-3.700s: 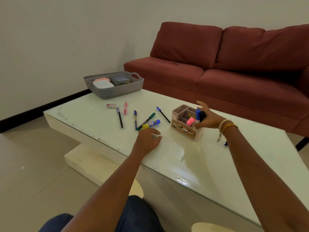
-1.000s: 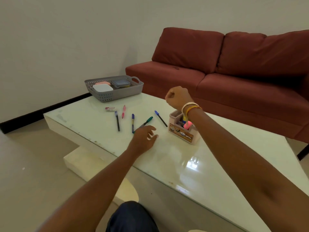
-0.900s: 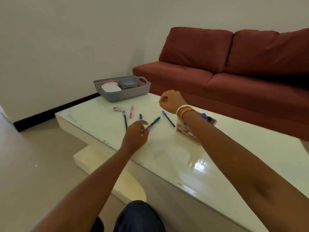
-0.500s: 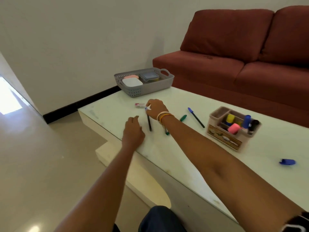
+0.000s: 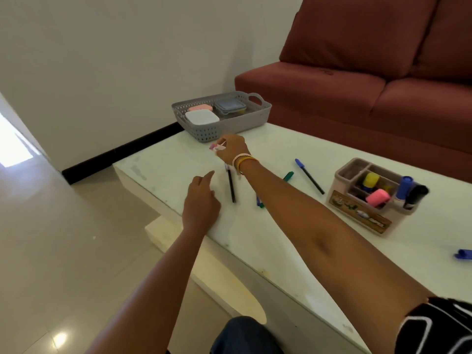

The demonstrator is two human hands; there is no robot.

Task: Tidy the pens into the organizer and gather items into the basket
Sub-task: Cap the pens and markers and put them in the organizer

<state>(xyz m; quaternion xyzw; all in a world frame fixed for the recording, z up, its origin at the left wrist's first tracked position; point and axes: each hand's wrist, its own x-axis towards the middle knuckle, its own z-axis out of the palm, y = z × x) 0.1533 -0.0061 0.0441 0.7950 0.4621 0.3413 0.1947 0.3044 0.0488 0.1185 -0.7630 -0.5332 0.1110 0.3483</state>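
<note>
**Ana:** Head view showed the right hand reached to the upper middle of the frame, just in front of the grey basket; its fingertips pinched a small white and pink item, probably an eraser, though it was too small to be sure.

**Ben:** How would it have handled?

**Ana:** Likely light and slightly rubbery; a fingertip pinch across its short sides looked enough; dropping it would hardly have harmed it.

**Ben:** And the left hand?

**Ana:** It rested at the table's near edge, fingers loosely together with the forefinger stretched forward, holding nothing.

**Ben:** The pens?

**Ana:** Thin, stiff plastic sticks on a glossy, slippery top; a black pen lay centre frame beside the right wrist; a green pen showed partly behind the forearm; a blue pen lay right of it; each seemed best taken mid-barrel, since they would roll.

**Ben:** The containers?

**Ana:** The basket was perforated plastic with loop handles, holding lidded boxes; the beige organizer, at right, was rigid, compartmented, with chunky markers standing in it; a blue cap-like piece lay at the far right edge.
</note>
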